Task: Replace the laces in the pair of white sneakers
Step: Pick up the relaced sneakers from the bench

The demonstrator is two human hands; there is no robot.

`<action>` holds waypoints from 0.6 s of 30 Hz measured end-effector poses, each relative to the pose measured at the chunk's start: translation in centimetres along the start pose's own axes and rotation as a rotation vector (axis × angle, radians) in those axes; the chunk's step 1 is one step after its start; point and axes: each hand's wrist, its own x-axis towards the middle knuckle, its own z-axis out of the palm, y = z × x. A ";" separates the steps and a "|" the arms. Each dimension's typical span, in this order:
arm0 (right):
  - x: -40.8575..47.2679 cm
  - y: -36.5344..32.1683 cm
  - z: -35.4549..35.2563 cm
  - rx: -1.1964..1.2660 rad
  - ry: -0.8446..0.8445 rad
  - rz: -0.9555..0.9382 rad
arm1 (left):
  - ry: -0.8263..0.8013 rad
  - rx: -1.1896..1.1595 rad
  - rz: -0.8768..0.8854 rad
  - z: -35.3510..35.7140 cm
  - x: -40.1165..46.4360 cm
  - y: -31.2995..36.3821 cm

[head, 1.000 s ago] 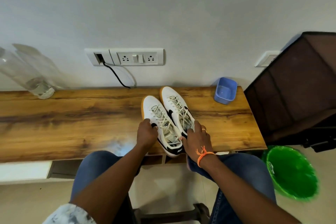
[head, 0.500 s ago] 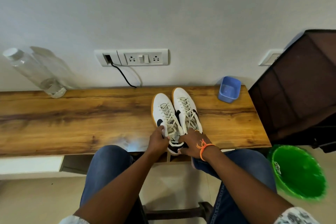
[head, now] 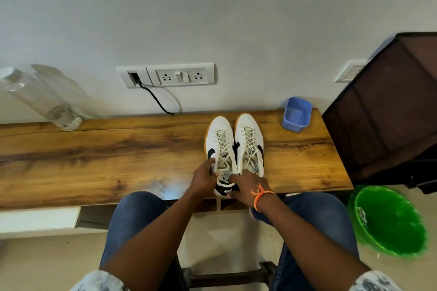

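Two white sneakers with black swooshes and cream laces stand side by side on the wooden desk (head: 94, 156), toes toward the wall. My left hand (head: 203, 178) grips the left side of the left sneaker's (head: 221, 146) collar, thumb on the rim. My right hand (head: 248, 188), with an orange thread at the wrist, grips the same shoe's black heel and covers the heel of the right sneaker (head: 249, 142). Both shoes are laced.
A blue plastic cup (head: 295, 114) stands at the desk's back right. A clear water bottle (head: 40, 99) leans at the back left. A socket panel (head: 170, 75) with a black cable is on the wall. A dark mesh basket (head: 387, 113) and green bin (head: 390, 220) sit to the right.
Both hands slid back from the shoes' lacing toward the left sneaker's heel. The pair now sits straighter. The camera shifted, showing more of the bottle.
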 end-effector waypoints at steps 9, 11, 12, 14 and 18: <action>-2.0 -0.2 -4.3 0.193 0.205 -0.055 | 0.061 -0.147 0.084 -1.3 -3.7 3.1; -3.0 -0.4 -5.7 0.205 0.228 -0.068 | 0.052 -0.176 0.109 -2.1 -4.4 4.2; -3.5 -0.5 -6.3 0.204 0.232 -0.075 | 0.047 -0.193 0.121 -2.5 -4.9 4.8; -4.9 -0.7 -7.7 0.188 0.250 -0.088 | 0.043 -0.217 0.165 -3.3 -5.9 6.1; -8.2 -1.6 -10.3 0.113 0.280 -0.109 | 0.008 -0.279 0.204 -4.4 -8.2 7.1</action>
